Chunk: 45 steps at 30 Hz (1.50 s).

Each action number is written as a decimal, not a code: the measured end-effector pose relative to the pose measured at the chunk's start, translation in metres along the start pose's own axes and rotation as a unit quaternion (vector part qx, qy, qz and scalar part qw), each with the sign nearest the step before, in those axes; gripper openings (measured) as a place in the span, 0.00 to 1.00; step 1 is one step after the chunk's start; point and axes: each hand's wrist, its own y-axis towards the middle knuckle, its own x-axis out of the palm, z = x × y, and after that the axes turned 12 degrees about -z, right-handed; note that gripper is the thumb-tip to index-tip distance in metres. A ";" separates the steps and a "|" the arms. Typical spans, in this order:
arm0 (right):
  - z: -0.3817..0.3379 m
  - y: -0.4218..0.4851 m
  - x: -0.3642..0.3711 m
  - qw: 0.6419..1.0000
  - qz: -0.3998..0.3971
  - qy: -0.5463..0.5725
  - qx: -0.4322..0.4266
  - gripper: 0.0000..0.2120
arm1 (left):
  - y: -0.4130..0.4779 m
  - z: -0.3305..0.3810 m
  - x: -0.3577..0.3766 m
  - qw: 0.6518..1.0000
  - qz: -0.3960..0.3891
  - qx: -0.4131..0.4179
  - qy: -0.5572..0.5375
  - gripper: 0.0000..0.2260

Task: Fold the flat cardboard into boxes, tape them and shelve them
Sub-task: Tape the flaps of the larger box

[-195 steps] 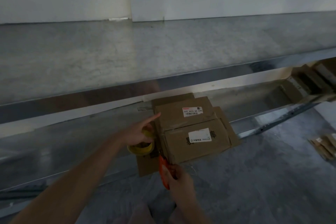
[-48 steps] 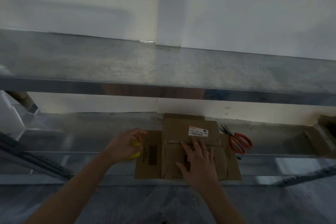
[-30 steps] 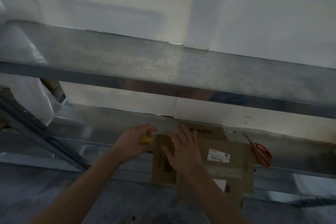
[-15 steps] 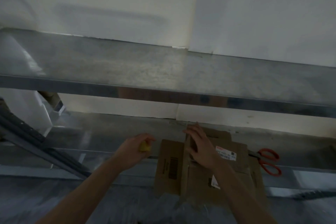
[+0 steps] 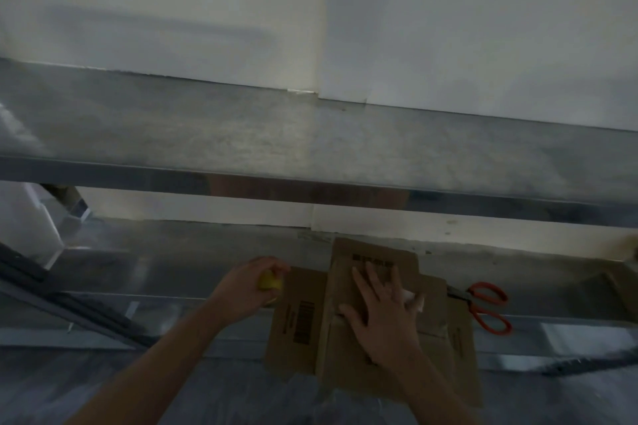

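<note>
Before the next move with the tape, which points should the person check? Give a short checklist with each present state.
1. Right hand presses flat on the cardboard box: ok.
2. Left hand grips the yellow tape roll: ok.
3. Orange scissors lie on the lower shelf, right of the box: ok.
4. Box rests fully on the shelf: not ok, its near part overhangs the edge.
5. Tape end stuck over the seam: cannot tell.

Right hand (image 5: 379,317) flat on cardboard box (image 5: 373,355), left hand (image 5: 241,290) around tape roll (image 5: 270,281).
</note>
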 end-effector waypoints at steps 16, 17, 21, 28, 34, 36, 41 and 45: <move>0.024 0.044 -0.023 0.988 -0.019 0.052 -0.147 0.49 | 0.037 0.029 0.033 0.973 -0.223 -0.009 0.050 0.43; 0.023 0.048 -0.024 0.987 -0.018 0.056 -0.147 0.49 | 0.040 0.029 0.033 0.974 -0.218 -0.015 0.050 0.43; 0.018 0.061 -0.027 0.988 -0.014 0.059 -0.145 0.49 | 0.049 0.026 0.032 0.975 -0.205 -0.031 0.081 0.43; 0.024 0.068 -0.032 0.985 -0.020 0.071 -0.156 0.49 | 0.058 0.021 0.029 0.972 -0.176 -0.022 0.157 0.46; 0.048 0.030 -0.026 0.992 0.026 0.051 -0.113 0.39 | 0.048 0.020 0.035 0.960 -0.146 -0.049 0.236 0.48; 0.061 0.009 -0.020 0.999 0.029 0.029 -0.012 0.41 | 0.049 0.024 0.035 0.964 -0.137 -0.046 0.222 0.49; 0.081 -0.016 -0.008 0.967 -0.028 0.243 0.065 0.46 | 0.051 0.028 0.032 0.964 -0.128 -0.046 0.230 0.47; 0.079 -0.015 -0.001 0.949 0.018 0.312 0.046 0.51 | 0.051 0.024 0.035 0.967 -0.134 -0.039 0.215 0.47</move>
